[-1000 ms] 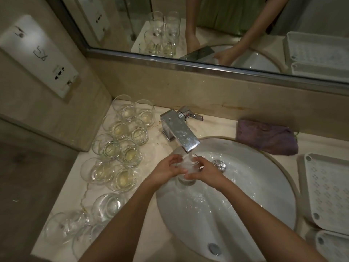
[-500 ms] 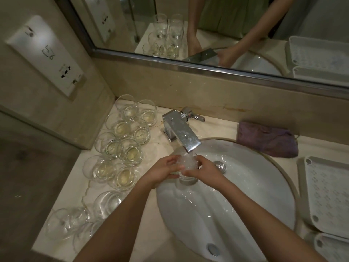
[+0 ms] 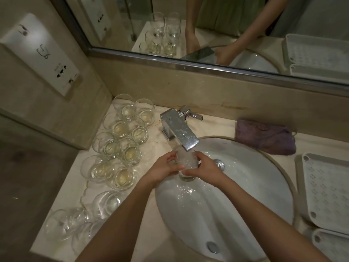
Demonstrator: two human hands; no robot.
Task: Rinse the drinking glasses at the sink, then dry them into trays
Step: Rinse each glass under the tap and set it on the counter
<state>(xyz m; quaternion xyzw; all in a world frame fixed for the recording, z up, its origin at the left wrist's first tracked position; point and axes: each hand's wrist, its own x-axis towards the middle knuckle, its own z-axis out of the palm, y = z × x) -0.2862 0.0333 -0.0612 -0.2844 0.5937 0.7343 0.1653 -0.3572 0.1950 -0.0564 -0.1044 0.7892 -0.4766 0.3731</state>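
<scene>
Trays [image 3: 329, 191] at the counter's right edge hold nothing, so drying looks unstarted. Waiting glasses [image 3: 120, 140] crowd the left edge. Left hand [image 3: 163, 170] and right hand [image 3: 205, 169] grasp one glass [image 3: 186, 161] under the faucet [image 3: 179, 129].

A pale marble vanity counter [image 3: 75, 188] is carrying a cluster of upright drinking glasses [image 3: 120, 140] along its left side. A chrome faucet [image 3: 177, 127] is standing behind the inset white basin [image 3: 245, 205]. A purple cloth [image 3: 264, 137] is lying at the back right, and white perforated trays [image 3: 328, 193] are sitting at the right edge.
</scene>
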